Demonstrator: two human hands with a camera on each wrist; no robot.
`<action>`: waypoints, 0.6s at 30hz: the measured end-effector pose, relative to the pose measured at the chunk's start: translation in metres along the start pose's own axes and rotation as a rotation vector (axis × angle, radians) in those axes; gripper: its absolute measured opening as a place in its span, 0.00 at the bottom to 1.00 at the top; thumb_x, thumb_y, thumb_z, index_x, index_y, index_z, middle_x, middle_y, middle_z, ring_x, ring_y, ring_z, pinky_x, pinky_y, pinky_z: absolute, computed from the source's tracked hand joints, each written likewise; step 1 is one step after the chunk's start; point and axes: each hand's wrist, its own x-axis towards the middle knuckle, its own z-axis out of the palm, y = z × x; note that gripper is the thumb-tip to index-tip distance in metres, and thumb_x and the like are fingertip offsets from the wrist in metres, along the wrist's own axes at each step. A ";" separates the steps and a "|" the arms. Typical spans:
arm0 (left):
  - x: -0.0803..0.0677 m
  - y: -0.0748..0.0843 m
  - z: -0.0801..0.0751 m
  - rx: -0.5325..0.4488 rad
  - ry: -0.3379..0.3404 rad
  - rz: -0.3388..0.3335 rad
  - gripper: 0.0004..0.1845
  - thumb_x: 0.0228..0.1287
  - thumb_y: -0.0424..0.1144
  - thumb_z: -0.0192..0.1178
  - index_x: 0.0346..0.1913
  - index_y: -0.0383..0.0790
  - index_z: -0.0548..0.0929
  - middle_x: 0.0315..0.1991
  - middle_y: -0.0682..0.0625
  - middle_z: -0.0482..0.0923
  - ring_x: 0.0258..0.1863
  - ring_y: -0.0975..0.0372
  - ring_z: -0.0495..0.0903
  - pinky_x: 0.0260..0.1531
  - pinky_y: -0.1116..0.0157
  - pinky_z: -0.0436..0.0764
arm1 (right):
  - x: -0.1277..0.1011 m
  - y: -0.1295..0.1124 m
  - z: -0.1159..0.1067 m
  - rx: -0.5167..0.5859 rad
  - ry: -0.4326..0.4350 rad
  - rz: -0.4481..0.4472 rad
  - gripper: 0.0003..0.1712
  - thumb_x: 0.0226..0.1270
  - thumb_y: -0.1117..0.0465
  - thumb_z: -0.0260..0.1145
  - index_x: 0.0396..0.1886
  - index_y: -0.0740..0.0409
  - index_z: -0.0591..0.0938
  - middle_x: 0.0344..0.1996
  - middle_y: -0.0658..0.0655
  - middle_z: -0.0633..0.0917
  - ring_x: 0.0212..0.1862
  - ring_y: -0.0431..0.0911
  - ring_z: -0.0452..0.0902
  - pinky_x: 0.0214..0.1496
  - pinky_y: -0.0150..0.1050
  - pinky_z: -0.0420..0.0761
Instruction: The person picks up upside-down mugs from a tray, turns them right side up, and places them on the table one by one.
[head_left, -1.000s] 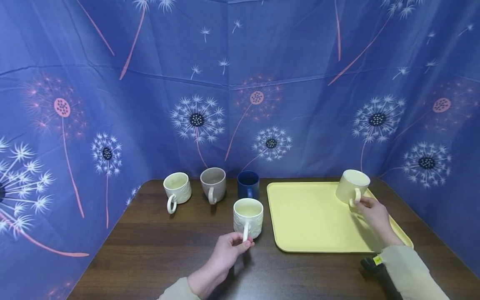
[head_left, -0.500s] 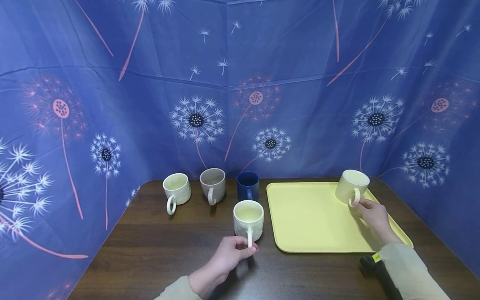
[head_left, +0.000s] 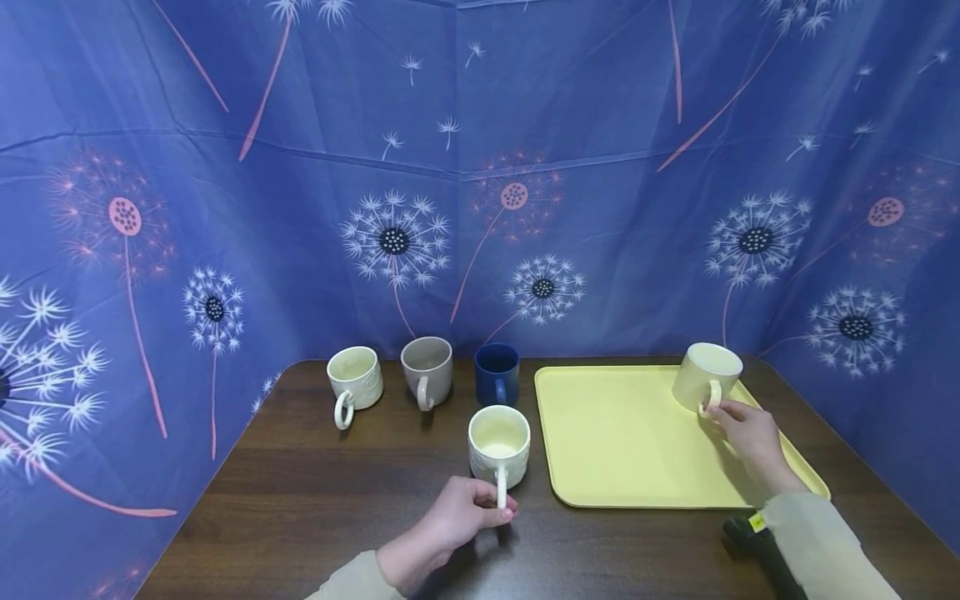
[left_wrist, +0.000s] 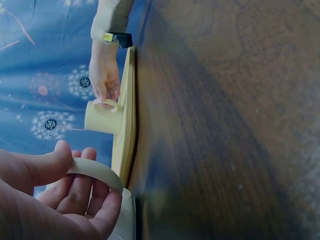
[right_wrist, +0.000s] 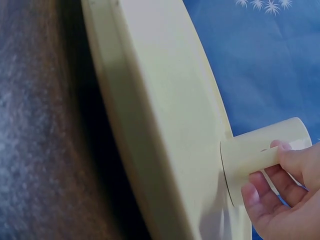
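My left hand (head_left: 463, 512) pinches the upright handle of a white mug with a raised pattern (head_left: 486, 458), in front of the blue mug at mid-table. The left wrist view shows my thumb and fingers at this curved handle (left_wrist: 97, 171); most of the mug is out of that frame. On the yellow tray (head_left: 615, 450), toward its far right corner, stands a cream mug (head_left: 701, 379). Its top looks pale and flat, with no hollow showing. My right hand (head_left: 750, 437) grips its handle between thumb and fingers, as the right wrist view (right_wrist: 262, 160) confirms.
A pale patterned mug (head_left: 365, 387), a grey mug (head_left: 437, 375) and a dark blue mug (head_left: 491, 387) stand in a row at the back of the brown wooden table (head_left: 300, 500). Behind it hangs a blue dandelion-print cloth (head_left: 615, 208).
My left hand has drawn the white mug a little toward me and slightly right, its handle turning to face me more. The right hand and cream mug stay in place.
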 end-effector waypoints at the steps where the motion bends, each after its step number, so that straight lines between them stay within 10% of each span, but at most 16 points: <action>1: 0.000 -0.001 0.000 0.004 -0.002 0.000 0.05 0.51 0.26 0.67 0.33 0.28 0.85 0.32 0.41 0.85 0.33 0.66 0.80 0.36 0.69 0.75 | 0.000 -0.001 -0.001 -0.020 0.005 -0.004 0.28 0.70 0.53 0.58 0.54 0.76 0.75 0.42 0.65 0.84 0.29 0.25 0.75 0.32 0.24 0.78; 8: 0.001 -0.003 -0.002 0.023 0.013 -0.010 0.05 0.50 0.25 0.67 0.32 0.28 0.85 0.30 0.41 0.85 0.32 0.66 0.80 0.35 0.70 0.76 | -0.006 -0.007 -0.003 -0.126 0.024 -0.044 0.24 0.71 0.54 0.56 0.52 0.73 0.77 0.49 0.74 0.79 0.33 0.44 0.84 0.29 0.25 0.76; 13: 0.000 -0.001 -0.001 0.027 0.021 -0.010 0.05 0.50 0.24 0.66 0.32 0.28 0.85 0.31 0.41 0.85 0.32 0.65 0.80 0.35 0.69 0.76 | -0.008 -0.012 -0.006 -0.201 0.040 -0.101 0.22 0.73 0.56 0.52 0.48 0.72 0.77 0.47 0.75 0.79 0.42 0.64 0.79 0.39 0.47 0.77; 18: 0.000 0.000 0.000 0.006 0.028 -0.006 0.06 0.51 0.23 0.65 0.35 0.28 0.84 0.32 0.41 0.85 0.32 0.65 0.81 0.34 0.69 0.77 | -0.009 -0.019 -0.009 -0.213 0.072 -0.123 0.21 0.73 0.56 0.52 0.48 0.72 0.78 0.47 0.74 0.79 0.39 0.59 0.80 0.46 0.59 0.70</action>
